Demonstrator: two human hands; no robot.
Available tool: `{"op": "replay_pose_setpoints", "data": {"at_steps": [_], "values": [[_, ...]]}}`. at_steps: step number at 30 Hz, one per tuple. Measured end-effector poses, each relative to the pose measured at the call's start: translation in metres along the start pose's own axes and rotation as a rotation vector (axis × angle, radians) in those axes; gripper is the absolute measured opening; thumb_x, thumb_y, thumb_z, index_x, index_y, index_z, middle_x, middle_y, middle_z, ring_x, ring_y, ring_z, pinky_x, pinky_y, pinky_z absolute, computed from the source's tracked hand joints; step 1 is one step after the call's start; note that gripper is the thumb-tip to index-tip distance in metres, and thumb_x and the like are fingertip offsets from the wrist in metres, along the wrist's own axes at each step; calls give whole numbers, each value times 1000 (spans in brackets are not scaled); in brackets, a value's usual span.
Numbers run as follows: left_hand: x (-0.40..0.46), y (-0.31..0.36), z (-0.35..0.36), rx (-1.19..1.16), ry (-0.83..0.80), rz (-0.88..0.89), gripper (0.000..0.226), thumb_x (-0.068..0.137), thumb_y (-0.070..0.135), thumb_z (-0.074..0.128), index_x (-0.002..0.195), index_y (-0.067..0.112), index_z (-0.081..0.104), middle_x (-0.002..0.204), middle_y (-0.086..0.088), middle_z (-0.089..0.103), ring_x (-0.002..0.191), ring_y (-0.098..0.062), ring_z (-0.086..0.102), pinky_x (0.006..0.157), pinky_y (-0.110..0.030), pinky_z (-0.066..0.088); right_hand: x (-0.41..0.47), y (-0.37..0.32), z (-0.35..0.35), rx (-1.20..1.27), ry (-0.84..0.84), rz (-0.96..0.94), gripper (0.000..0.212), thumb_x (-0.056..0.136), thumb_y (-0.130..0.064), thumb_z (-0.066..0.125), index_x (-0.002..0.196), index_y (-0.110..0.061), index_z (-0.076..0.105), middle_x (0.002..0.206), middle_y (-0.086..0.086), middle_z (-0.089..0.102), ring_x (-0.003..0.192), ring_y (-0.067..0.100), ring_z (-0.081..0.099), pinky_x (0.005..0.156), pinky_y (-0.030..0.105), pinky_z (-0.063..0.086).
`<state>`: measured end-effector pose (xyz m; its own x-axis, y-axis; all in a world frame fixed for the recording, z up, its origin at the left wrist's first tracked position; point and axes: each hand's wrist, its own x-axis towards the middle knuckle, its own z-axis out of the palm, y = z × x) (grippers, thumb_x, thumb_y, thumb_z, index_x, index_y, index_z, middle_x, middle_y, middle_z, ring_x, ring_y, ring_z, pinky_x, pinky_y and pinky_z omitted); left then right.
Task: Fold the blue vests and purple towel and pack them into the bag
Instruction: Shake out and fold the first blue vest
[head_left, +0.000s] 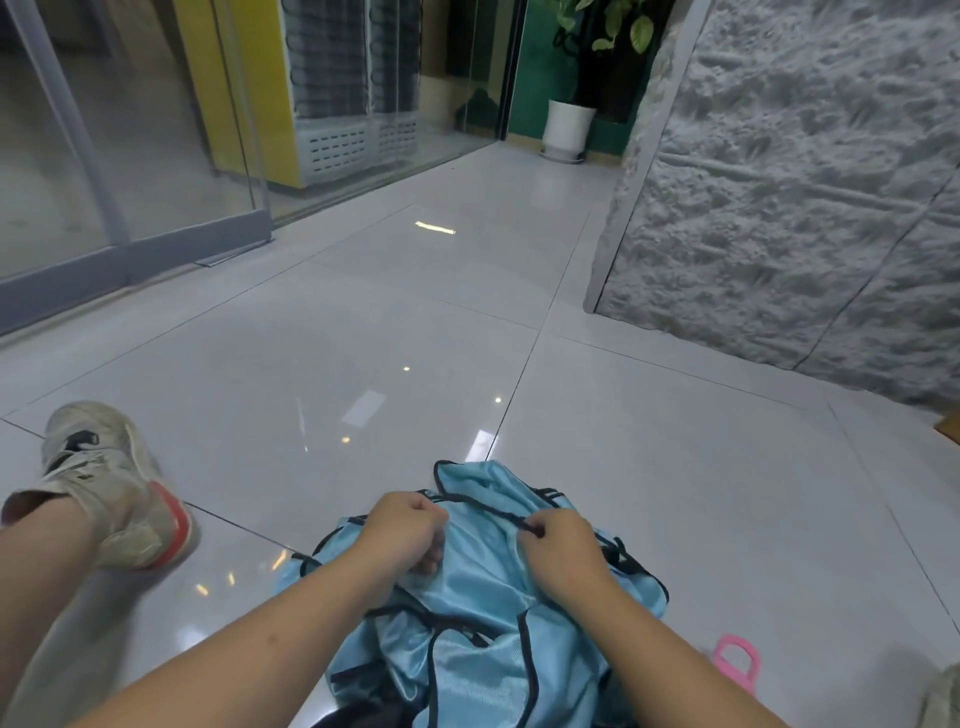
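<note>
A heap of light blue mesh vests (483, 644) with black trim lies crumpled on the tiled floor right in front of me. My left hand (402, 532) is closed on the fabric near the top of the heap. My right hand (558, 545) pinches the black trimmed edge of a blue vest, a little to the right of the left hand. A dark shape (358, 714) shows under the vests at the bottom edge; I cannot tell what it is. No purple towel is in view.
My left leg and a worn white sneaker (111, 486) rest on the floor at the left. A pink plastic loop (737, 662) lies at the lower right. A rough grey wall (805, 208) stands to the right, glass doors at left, a potted plant (569, 124) far back.
</note>
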<state>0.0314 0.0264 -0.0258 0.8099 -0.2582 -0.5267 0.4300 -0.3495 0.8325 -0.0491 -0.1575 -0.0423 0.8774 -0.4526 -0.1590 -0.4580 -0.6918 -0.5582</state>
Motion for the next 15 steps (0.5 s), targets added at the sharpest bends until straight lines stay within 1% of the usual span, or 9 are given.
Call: {"op": "replay_pose_setpoints", "data": {"at_steps": [2, 3, 5, 7, 9, 10, 11, 13, 15], "values": [[1, 8, 2, -141, -27, -54, 28, 106, 21, 56, 103, -6, 62, 74, -18, 59, 50, -25, 55, 48, -31, 51, -8, -10, -11, 204, 3, -97, 23, 93, -17, 64, 71, -10, 65, 63, -5, 58, 59, 10, 48, 62, 28, 42], [2, 11, 3, -213, -47, -91, 39, 107, 30, 54, 107, -8, 60, 75, -19, 58, 51, -25, 55, 48, -32, 52, -17, -17, -18, 291, -32, -154, 24, 93, -16, 67, 69, -13, 66, 62, -7, 56, 58, 6, 47, 61, 25, 41], [-1, 17, 3, -290, -125, -148, 54, 106, 47, 52, 107, -6, 61, 70, -17, 61, 51, -26, 59, 51, -34, 56, -39, -31, -32, 429, -176, -236, 28, 92, -10, 72, 68, -25, 71, 62, -12, 61, 58, 0, 52, 64, 18, 43], [-1, 17, 3, -326, -217, -189, 57, 101, 53, 59, 103, -3, 68, 69, -13, 67, 52, -26, 65, 56, -34, 58, -57, -40, -43, 453, -361, -275, 35, 89, -5, 74, 67, -33, 74, 65, -15, 65, 62, 1, 57, 67, 18, 45], [0, 16, 2, -416, -229, -214, 48, 97, 38, 71, 116, -6, 71, 93, -19, 77, 75, -32, 74, 74, -41, 61, -69, -46, -53, 381, -519, -271, 33, 85, -5, 77, 69, -33, 75, 70, -13, 67, 66, 4, 59, 70, 21, 46], [-2, 15, 2, -452, -198, -210, 42, 95, 24, 73, 121, -9, 69, 102, -23, 77, 83, -35, 75, 81, -44, 60, -75, -49, -59, 326, -567, -256, 28, 84, -6, 78, 72, -32, 76, 70, -13, 67, 65, 3, 59, 71, 20, 46], [-6, 16, 2, -462, -156, -184, 37, 94, 12, 73, 122, -11, 67, 106, -27, 76, 86, -36, 74, 84, -46, 59, -81, -52, -67, 261, -598, -241, 24, 83, -8, 79, 75, -30, 77, 70, -13, 67, 65, 2, 58, 70, 19, 44], [-21, 22, 4, -451, -122, -84, 27, 93, 0, 68, 119, -10, 69, 108, -28, 75, 86, -36, 73, 81, -43, 60, -88, -51, -81, 122, -597, -200, 19, 81, -10, 78, 80, -29, 77, 73, -11, 68, 69, 5, 57, 69, 20, 44], [-38, 37, 6, -416, -138, 70, 19, 95, 0, 65, 113, 0, 73, 110, -24, 75, 86, -31, 73, 75, -35, 60, -85, -49, -92, 91, -481, -166, 22, 76, -7, 72, 83, -26, 77, 78, -8, 70, 72, 7, 60, 71, 23, 49]]}}
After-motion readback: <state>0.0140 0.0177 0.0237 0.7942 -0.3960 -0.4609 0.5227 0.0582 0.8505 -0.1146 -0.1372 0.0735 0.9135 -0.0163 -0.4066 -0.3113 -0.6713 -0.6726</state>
